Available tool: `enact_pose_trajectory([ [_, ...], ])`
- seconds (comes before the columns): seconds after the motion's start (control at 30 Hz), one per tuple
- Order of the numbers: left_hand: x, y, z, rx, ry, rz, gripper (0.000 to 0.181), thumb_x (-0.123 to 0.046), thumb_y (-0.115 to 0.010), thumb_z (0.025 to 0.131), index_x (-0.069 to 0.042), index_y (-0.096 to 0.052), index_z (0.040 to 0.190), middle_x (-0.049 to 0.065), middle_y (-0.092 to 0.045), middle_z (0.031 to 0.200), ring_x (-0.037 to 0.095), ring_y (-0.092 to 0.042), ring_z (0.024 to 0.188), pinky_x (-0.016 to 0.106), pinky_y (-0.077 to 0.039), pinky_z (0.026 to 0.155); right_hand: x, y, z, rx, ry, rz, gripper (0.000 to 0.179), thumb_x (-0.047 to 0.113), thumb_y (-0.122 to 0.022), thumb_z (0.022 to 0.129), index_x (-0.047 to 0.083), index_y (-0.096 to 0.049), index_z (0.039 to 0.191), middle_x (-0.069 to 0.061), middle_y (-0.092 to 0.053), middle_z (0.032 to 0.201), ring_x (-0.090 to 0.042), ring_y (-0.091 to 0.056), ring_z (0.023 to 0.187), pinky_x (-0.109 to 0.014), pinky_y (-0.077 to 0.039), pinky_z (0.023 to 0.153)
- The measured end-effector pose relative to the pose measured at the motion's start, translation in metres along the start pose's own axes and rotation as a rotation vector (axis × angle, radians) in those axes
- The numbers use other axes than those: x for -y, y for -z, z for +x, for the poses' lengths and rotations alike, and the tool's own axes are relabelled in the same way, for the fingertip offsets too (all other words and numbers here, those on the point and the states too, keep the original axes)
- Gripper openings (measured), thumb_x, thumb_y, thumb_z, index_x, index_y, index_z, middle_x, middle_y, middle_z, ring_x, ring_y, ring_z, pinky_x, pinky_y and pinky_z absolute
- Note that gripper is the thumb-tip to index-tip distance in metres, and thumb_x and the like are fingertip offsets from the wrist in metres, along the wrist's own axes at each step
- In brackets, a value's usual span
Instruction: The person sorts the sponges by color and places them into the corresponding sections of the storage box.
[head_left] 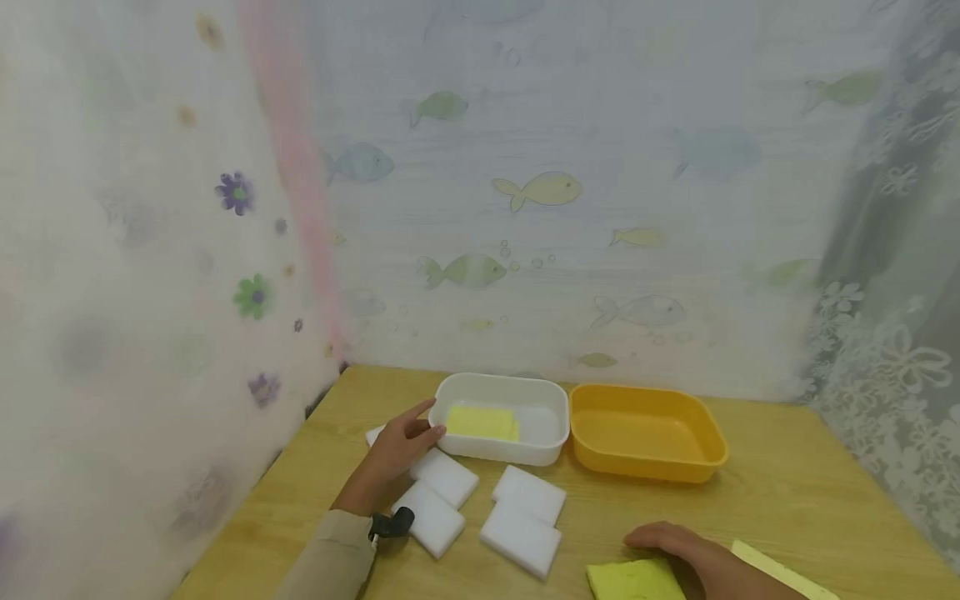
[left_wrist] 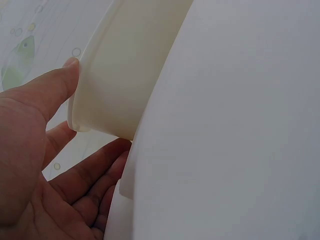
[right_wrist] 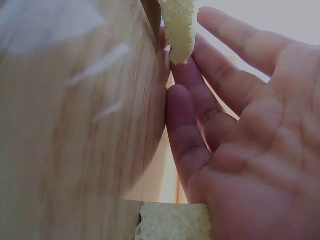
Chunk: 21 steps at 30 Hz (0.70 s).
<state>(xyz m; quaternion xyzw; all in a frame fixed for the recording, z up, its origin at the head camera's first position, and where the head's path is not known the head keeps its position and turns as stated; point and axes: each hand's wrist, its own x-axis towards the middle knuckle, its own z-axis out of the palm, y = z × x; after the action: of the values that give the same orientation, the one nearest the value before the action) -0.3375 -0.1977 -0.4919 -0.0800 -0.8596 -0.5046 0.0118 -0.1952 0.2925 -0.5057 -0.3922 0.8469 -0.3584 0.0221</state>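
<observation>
Sponge (head_left: 633,578), yellow, lies just left of the right hand (head_left: 693,553).

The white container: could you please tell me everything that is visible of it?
The white container is a shallow, open-topped rectangular tub with rounded corners and a thin rim, apparently smooth plastic. It stands upright on the table near its far edge, left of the orange container in the head view; whether they touch is unclear. A yellow piece lies inside, toward the left end, where the left hand touches the rim.
</observation>
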Motion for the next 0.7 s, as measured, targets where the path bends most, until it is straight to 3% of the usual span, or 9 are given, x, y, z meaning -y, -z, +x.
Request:
enact_pose_trajectory([
  [0.1,0.0,0.002,-0.001,0.01,0.002,-0.01,0.07,-0.043,-0.07,0.099,-0.025,-0.04,0.16,0.007,-0.07,0.131,0.021,-0.066,0.118,0.042,-0.055,0.096,0.003,0.004,0.0,0.066,-0.07,0.109,0.075,0.024,-0.086,0.086,0.018,-0.05,0.151,-0.002,-0.054,0.152,-0.004,-0.051,0.135,-0.021,-0.044,0.103],
  [0.2,0.001,0.004,-0.002,0.027,-0.01,-0.019,0.071,-0.044,-0.069,0.099,-0.025,-0.039,0.161,0.008,-0.07,0.132,0.021,-0.066,0.118,0.042,-0.055,0.097,0.002,0.007,0.001,0.113,-0.078,0.178,0.077,0.02,-0.085,0.087,0.016,-0.047,0.153,-0.005,-0.051,0.154,-0.002,-0.048,0.137,-0.02,-0.044,0.103],
  [0.33,-0.004,-0.004,0.008,0.047,-0.025,-0.019,0.072,-0.045,-0.069,0.099,-0.025,-0.039,0.161,0.007,-0.07,0.131,0.021,-0.066,0.118,0.043,-0.054,0.098,0.002,0.015,-0.005,0.113,-0.055,0.165,0.075,0.02,-0.084,0.088,0.016,-0.047,0.154,-0.005,-0.05,0.154,0.001,-0.046,0.137,-0.018,-0.043,0.102],
  [0.47,-0.002,-0.002,0.011,0.053,0.001,-0.013,0.073,-0.048,-0.069,0.098,-0.029,-0.038,0.161,0.007,-0.069,0.135,0.021,-0.065,0.121,0.045,-0.053,0.1,0.004,0.015,-0.005,0.101,-0.026,0.126,0.073,0.024,-0.083,0.089,0.016,-0.048,0.153,-0.005,-0.051,0.153,-0.001,-0.047,0.138,-0.018,-0.043,0.104],
  [0.7,0.004,0.002,0.008,0.04,0.036,0.015,0.071,-0.049,-0.068,0.099,-0.031,-0.038,0.161,0.009,-0.067,0.137,0.024,-0.064,0.122,0.045,-0.053,0.1,0.013,0.014,0.001,0.131,-0.158,0.169,0.069,0.032,-0.083,0.089,0.022,-0.052,0.15,-0.001,-0.054,0.151,-0.002,-0.048,0.137,-0.017,-0.041,0.106],
])
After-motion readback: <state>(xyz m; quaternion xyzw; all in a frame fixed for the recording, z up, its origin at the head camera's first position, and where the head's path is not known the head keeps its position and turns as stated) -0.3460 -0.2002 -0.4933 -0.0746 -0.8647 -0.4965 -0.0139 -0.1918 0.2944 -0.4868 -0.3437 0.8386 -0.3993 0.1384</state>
